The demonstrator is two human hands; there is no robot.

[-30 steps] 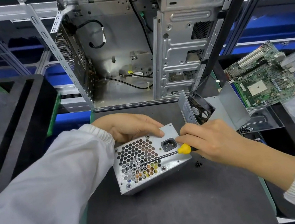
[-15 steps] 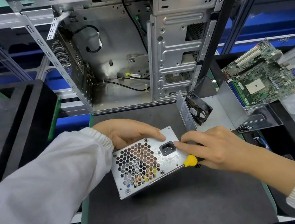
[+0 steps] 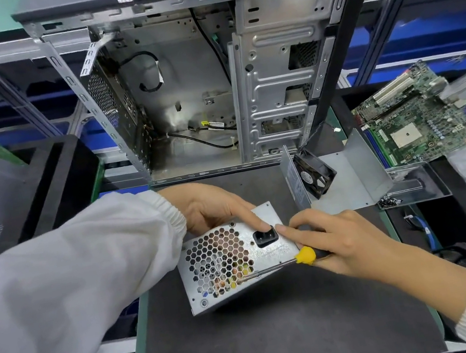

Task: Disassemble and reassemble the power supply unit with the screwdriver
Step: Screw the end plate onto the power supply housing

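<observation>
A silver power supply unit (image 3: 270,252) with a honeycomb grille and a black socket stands tilted on the dark mat (image 3: 284,332). My left hand (image 3: 212,208) holds its top from behind, with the forefinger laid on the socket. My right hand (image 3: 337,243) grips a screwdriver (image 3: 303,256) with a yellow collar. Its thin shaft lies across the lower front face, the tip at the grille. My right forefinger also touches the face beside the socket.
An open, emptied computer case (image 3: 210,93) stands behind the mat. A bent metal cover with a black fan (image 3: 316,177) lies at right, beside a clear tray of screws (image 3: 415,191) and a green motherboard (image 3: 420,118). A black tray (image 3: 49,183) sits left.
The screwdriver shaft now lies lower across the front face again, tip at the grille. My left forefinger has come down onto the socket. The unit has tilted slightly.
</observation>
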